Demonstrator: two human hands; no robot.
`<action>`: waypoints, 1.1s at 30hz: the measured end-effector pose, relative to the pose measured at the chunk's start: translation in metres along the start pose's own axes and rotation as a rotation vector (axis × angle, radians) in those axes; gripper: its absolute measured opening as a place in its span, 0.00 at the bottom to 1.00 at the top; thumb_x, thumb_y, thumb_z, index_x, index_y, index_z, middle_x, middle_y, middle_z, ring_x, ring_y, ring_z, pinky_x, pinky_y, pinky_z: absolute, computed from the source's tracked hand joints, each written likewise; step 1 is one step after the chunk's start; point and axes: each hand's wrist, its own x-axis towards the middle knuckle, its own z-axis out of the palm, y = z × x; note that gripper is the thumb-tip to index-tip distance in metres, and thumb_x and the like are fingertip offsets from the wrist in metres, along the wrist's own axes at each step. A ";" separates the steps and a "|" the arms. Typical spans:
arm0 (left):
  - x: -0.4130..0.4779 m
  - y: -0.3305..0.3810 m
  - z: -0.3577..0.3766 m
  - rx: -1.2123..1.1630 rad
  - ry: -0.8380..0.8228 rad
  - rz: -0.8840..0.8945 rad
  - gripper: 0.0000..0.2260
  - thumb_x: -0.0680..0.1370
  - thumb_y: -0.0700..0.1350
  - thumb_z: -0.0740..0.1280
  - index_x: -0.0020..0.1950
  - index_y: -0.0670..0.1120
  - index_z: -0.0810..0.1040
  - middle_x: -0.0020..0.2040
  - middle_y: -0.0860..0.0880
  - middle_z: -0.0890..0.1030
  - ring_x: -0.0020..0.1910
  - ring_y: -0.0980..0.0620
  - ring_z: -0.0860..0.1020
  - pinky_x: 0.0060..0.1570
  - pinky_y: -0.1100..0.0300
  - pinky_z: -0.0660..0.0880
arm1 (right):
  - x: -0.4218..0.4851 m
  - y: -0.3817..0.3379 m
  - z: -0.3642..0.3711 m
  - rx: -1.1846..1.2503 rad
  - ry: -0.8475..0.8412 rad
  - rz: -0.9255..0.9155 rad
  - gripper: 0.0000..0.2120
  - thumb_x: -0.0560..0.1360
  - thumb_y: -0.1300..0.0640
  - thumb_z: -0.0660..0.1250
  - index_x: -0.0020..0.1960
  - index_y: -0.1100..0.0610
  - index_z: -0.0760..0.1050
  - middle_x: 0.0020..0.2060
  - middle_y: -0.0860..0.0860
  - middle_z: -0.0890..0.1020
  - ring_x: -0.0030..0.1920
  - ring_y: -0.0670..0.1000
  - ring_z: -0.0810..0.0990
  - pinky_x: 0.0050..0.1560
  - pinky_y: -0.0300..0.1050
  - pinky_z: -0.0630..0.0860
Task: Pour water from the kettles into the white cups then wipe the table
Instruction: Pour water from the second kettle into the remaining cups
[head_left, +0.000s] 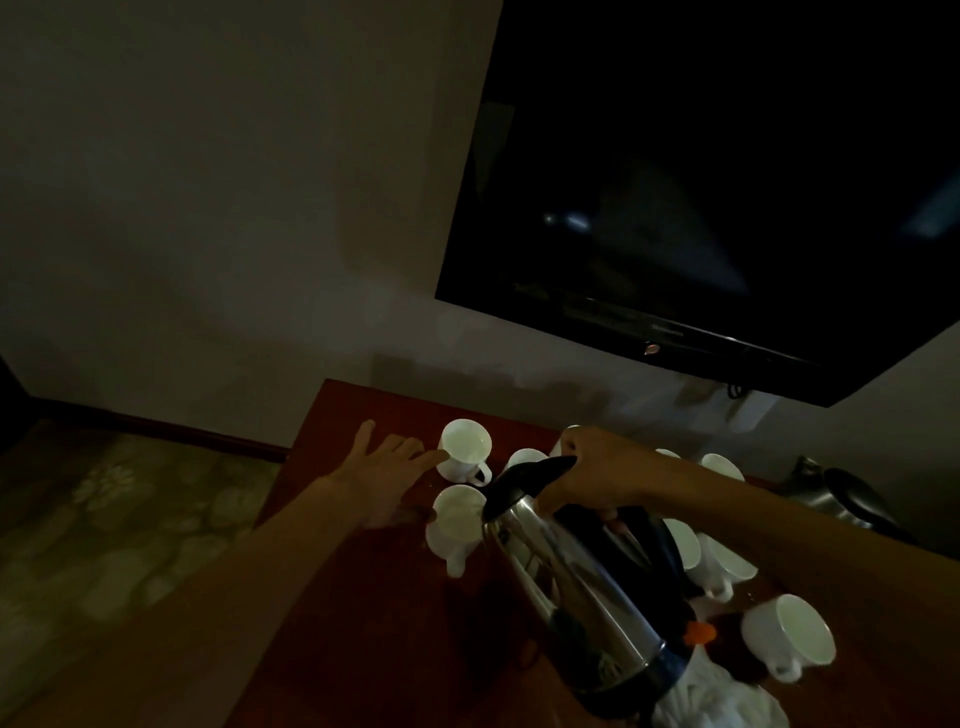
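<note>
Head view, dim light; places are given relative to the kettle.

Kettle (582, 587): steel body, black lid and handle, orange switch near the base. It is held tilted above the surface (363, 597), spout end directed at the cup below it.

Right hand (597, 480): the grip is closed on the kettle handle, fingers wrapped round the black bar at the top.

Left hand (384, 467): the grip is open and holds nothing; fingers are spread, palm down, left of the kettle lid. Fingertips are seen beside the far cup (464, 449); contact cannot be told.

Near cup (456, 519): white, upright, directly under the kettle spout, handle turned toward the camera. A stream of water cannot be made out.

Far cup: white, upright, beyond the near cup, left of the kettle lid.

Further white cups (724, 558): grouped behind and right of the kettle, partly hidden by hand and forearm. One cup (789, 636) stands apart, right of the kettle base.

White cloth (722, 696): bunched on the surface, at the kettle base.

Second kettle (841, 496): steel with a black top, well to the right, by the wall.

Screen (727, 182): dark, mounted on the wall above.
</note>
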 end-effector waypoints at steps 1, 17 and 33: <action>0.001 -0.001 0.000 0.000 0.001 0.000 0.36 0.79 0.62 0.62 0.81 0.55 0.47 0.78 0.47 0.59 0.77 0.46 0.56 0.73 0.33 0.40 | 0.002 -0.001 0.000 0.004 -0.004 0.001 0.24 0.71 0.52 0.78 0.57 0.56 0.67 0.40 0.64 0.84 0.25 0.50 0.75 0.27 0.42 0.74; 0.013 -0.005 0.003 -0.056 -0.004 0.039 0.36 0.79 0.62 0.63 0.81 0.55 0.48 0.78 0.48 0.59 0.78 0.46 0.55 0.73 0.33 0.38 | 0.007 -0.009 -0.008 0.010 -0.073 0.025 0.22 0.73 0.54 0.76 0.62 0.58 0.70 0.32 0.55 0.78 0.25 0.49 0.73 0.26 0.41 0.72; 0.010 -0.004 0.005 -0.059 0.005 0.033 0.36 0.79 0.63 0.62 0.81 0.56 0.48 0.78 0.47 0.59 0.78 0.46 0.55 0.73 0.33 0.38 | 0.014 -0.005 -0.006 -0.024 -0.095 -0.009 0.18 0.73 0.53 0.76 0.56 0.60 0.74 0.27 0.53 0.78 0.23 0.49 0.73 0.26 0.42 0.72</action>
